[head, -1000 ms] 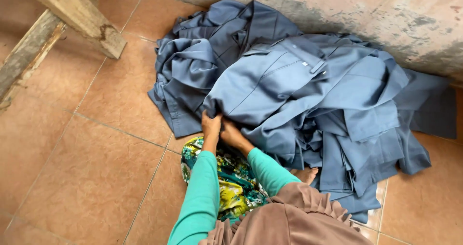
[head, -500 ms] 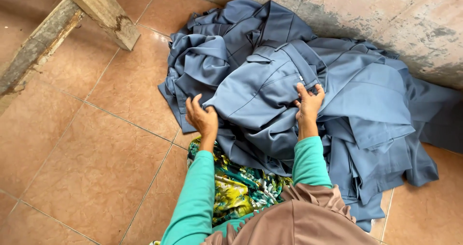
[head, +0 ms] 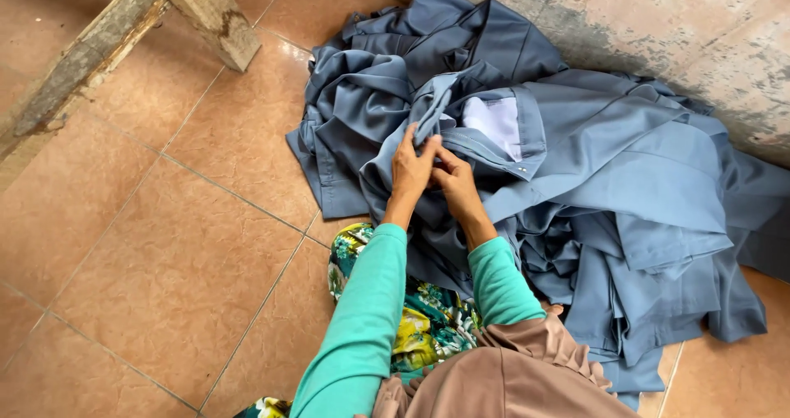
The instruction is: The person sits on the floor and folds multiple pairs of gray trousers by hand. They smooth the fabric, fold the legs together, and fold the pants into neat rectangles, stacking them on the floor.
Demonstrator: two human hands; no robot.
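Kneeling view down onto a heap of blue-grey garments (head: 592,188) spread across the tan floor tiles (head: 164,245) against a stained wall (head: 658,31). Left hand (head: 410,169) raised at the pile's near edge, fingers closed on a narrow fold of blue-grey cloth (head: 431,113) standing up from the top garment. Right hand (head: 457,186) just beside, touching the left, fingers curled and pinching the same fabric lower down. White lining (head: 494,122) exposed close behind. Green sleeves, patterned cloth (head: 428,319) at the knees; wooden beams (head: 123,31) upper left.
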